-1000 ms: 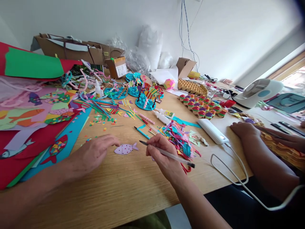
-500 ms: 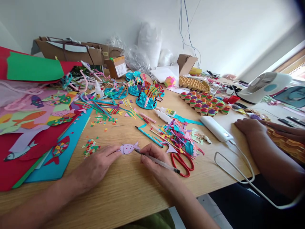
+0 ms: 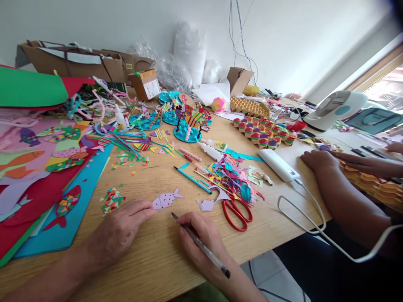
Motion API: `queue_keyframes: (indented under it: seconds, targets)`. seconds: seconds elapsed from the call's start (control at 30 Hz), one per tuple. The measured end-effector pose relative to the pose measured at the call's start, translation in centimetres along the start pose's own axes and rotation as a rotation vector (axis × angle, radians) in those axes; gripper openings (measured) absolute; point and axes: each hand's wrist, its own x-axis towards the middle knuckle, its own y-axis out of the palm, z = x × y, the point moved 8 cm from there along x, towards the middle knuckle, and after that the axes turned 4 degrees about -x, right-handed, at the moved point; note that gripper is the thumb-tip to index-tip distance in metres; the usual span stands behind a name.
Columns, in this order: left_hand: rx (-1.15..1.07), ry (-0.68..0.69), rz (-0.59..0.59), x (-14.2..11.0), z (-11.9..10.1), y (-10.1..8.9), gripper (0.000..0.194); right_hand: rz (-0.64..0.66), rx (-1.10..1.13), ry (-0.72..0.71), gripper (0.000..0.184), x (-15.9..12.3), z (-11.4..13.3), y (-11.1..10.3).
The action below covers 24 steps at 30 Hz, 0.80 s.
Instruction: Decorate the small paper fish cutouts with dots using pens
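Observation:
A lilac paper fish [image 3: 166,199] with dark dots and a line behind its head lies on the wooden table in front of me. The fingertips of my left hand [image 3: 124,224], pressed together, hold it by the head end. My right hand [image 3: 200,235] grips a black pen [image 3: 204,248], its tip a short way below the fish's tail and off the paper. Right of the fish are lilac paper offcuts [image 3: 205,204] and red-handled scissors [image 3: 236,214]. A heap of small coloured paper bits [image 3: 113,200] sits just beyond my left hand.
Coloured sheets [image 3: 71,218] and more paper fish cover the left. Behind are paper scraps [image 3: 233,176], glue bottles [image 3: 210,151], blue decorated discs [image 3: 188,134] and painted egg cartons [image 3: 264,132]. At right, a white power bank [image 3: 278,165] trails a cable near another person's arm [image 3: 349,193].
My right hand has drawn the pen back from the fish's tail, down toward me. My left hand stays at the fish's head. The whole view has shifted slightly.

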Motion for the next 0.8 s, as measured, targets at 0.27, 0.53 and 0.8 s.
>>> queue_keyframes:
  seconds: [0.27,0.53,0.8]
  targets:
    - [0.001,-0.017,0.009,0.5,0.3,0.0,0.033,0.052,0.029,0.045,0.011,0.4,-0.6,0.2]
    - [0.049,-0.029,0.029,0.2,0.4,1.0,0.041,0.066,0.116,0.217,0.011,1.4,-1.0,0.0]
    - [0.064,-0.076,0.078,-0.1,0.6,1.9,0.043,0.049,0.106,0.151,0.008,2.6,-0.7,0.9]
